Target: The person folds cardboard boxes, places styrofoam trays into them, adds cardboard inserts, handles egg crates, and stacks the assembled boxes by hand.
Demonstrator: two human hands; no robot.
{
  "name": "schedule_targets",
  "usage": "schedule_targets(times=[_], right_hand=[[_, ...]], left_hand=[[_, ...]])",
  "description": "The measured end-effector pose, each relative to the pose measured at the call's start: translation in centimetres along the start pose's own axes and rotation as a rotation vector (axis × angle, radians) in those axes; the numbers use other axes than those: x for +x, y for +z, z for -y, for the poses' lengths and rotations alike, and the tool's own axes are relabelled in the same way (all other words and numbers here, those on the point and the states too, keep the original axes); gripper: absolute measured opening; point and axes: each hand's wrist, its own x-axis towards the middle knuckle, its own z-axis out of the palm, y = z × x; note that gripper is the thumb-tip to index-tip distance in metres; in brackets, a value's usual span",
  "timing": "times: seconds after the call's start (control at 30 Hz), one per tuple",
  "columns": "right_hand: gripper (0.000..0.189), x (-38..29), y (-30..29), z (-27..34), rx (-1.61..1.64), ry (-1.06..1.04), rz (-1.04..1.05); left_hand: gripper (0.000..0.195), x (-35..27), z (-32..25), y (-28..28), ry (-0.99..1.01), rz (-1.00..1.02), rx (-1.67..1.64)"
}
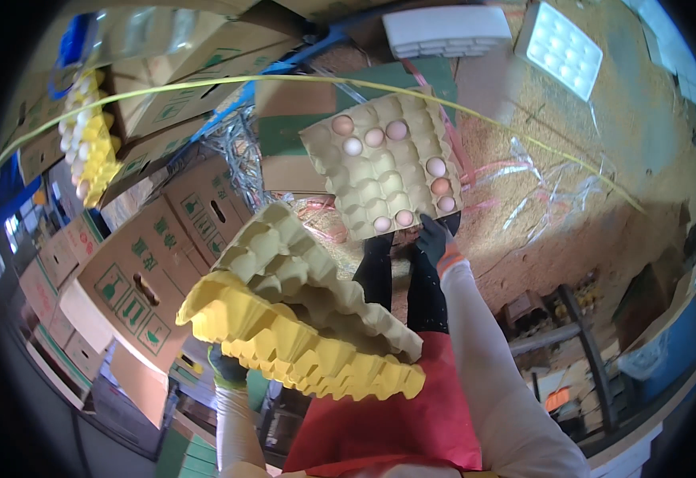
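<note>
My left hand [228,365], in a dark glove, grips a stack of yellow molded-pulp egg trays [306,352] from below at its left end. A grey pulp egg tray [318,275] rests tilted on top of that stack, its cups bare where they show. In a dark glove with an orange cuff, my right hand [434,238] holds the near right corner of another grey egg tray [377,173]. Several brown and pale eggs [397,130] sit in this tray, spread along its far, right and near sides. Most of my right fingers are hidden.
Printed cardboard boxes [138,287] are stacked at the left. A yellow tray of eggs [88,143] stands far left. A yellow strap [348,79] arcs across the view. White trays [560,51] lie at the far right; plastic strapping [527,170] litters the floor. A dark metal frame [587,352] stands right.
</note>
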Motion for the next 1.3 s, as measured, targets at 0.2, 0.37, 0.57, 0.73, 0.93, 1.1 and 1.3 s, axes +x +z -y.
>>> schedule_targets(times=[0.2, 0.37, 0.57, 0.73, 0.93, 1.1, 1.3], right_hand=[[0.042, 2.2, 5.8, 2.1, 0.754, 0.144, -0.492], [0.044, -2.2, 4.9, 7.9, -0.003, 0.073, -0.587], [0.059, -10.8, -0.2, 10.9, 1.449, 0.405, -0.617], [0.054, -18.7, 1.1, 7.5, 1.398, 0.458, -0.83], [0.046, -28.1, 3.9, 8.0, 1.928, 0.434, -1.172], [0.048, -30.9, 7.1, 11.2, 2.174, 0.184, -1.469], [0.029, -32.3, 15.5, 12.3, 2.466, -0.431, -1.727]], left_hand=[[0.054, 0.3, 0.6, 0.3, 0.105, -0.093, 0.316], [0.065, -0.2, -4.2, 3.1, -0.155, 0.307, -0.052], [0.058, 3.0, -8.0, 6.8, 0.76, -0.056, 1.119], [0.058, 3.9, -10.6, 13.4, 0.984, 0.079, 1.366], [0.058, 4.5, -11.2, 20.4, 1.174, 0.298, 1.564], [0.058, 3.1, -13.6, 24.8, 1.416, 0.345, 1.975], [0.054, 3.4, -11.4, 30.3, 1.352, 1.13, 1.477]])
